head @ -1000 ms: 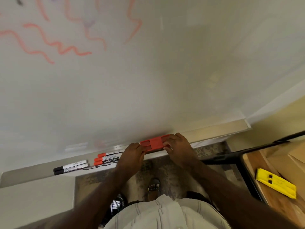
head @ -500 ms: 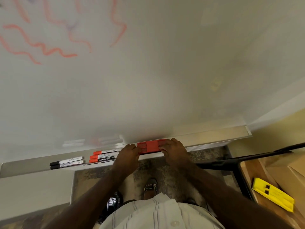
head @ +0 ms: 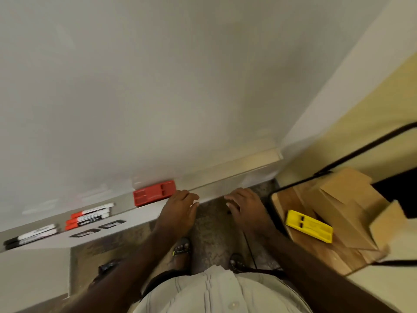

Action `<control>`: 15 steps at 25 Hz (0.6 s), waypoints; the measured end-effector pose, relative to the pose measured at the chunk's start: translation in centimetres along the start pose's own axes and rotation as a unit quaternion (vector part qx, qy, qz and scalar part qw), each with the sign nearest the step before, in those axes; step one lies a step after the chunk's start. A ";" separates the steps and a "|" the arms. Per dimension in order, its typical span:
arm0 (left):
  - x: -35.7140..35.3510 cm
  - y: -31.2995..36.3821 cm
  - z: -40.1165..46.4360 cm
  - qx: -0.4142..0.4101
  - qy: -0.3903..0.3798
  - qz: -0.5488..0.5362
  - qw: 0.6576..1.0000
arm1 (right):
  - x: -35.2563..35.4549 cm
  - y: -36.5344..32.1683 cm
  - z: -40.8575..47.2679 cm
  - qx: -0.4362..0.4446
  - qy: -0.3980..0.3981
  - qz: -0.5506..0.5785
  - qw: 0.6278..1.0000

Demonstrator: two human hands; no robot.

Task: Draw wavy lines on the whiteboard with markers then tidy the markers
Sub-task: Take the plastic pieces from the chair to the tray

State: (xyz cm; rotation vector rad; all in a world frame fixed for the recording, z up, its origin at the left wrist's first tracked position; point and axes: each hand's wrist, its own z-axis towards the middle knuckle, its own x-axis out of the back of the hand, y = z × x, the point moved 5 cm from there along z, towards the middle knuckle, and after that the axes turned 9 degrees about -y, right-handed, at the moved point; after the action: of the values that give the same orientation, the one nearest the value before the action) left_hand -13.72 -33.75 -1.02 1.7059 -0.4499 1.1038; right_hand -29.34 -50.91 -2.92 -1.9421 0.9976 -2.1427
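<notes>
- While both hands hovered at the front edge of the whiteboard tray (head: 228,175), neither held anything: the left hand (head: 180,208) had its fingers loosely bent and slightly apart, and the right hand (head: 244,203) likewise.
- Just beyond the left fingertips (head: 191,196), to their left, the red eraser (head: 154,193) lay on the tray, apparently untouched.
- Further left of those fingers lay the red-capped markers (head: 89,215), then the black-capped markers (head: 30,236), all resting lengthwise on the tray.
- Right of the right fingers, a yellow block (head: 309,225) lay on a wooden table (head: 334,258).
</notes>
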 end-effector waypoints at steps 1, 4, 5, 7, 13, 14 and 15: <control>-1.2 2.1 0.7 -0.023 -0.008 -0.005 1.000 | 1.0 1.6 -1.7 -0.014 0.014 -0.004 1.000; -5.2 8.3 2.6 -0.096 -0.041 -0.009 0.994 | 3.3 6.5 -6.8 -0.058 0.048 -0.010 0.997; -6.6 10.2 3.1 -0.123 -0.048 -0.008 0.991 | 4.0 8.0 -8.4 -0.074 0.058 -0.010 0.996; -9.2 13.5 3.9 -0.159 -0.062 -0.003 0.985 | 5.1 10.7 -11.4 -0.112 0.078 -0.012 0.991; -16.4 20.4 5.3 -0.224 -0.153 0.052 0.961 | 6.8 16.5 -18.7 -0.246 0.071 -0.037 0.966; -17.4 21.0 5.6 -0.226 -0.173 0.065 0.957 | 6.9 17.4 -19.6 -0.267 0.065 -0.036 0.961; -18.2 21.4 5.9 -0.225 -0.187 0.079 0.953 | 6.9 18.1 -20.2 -0.283 0.061 -0.038 0.956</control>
State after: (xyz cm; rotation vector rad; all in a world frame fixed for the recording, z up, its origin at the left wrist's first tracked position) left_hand -35.90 -51.56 -4.99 1.4808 -1.0128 0.7091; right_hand -55.57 -60.18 -5.79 -2.1067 1.7462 -2.2100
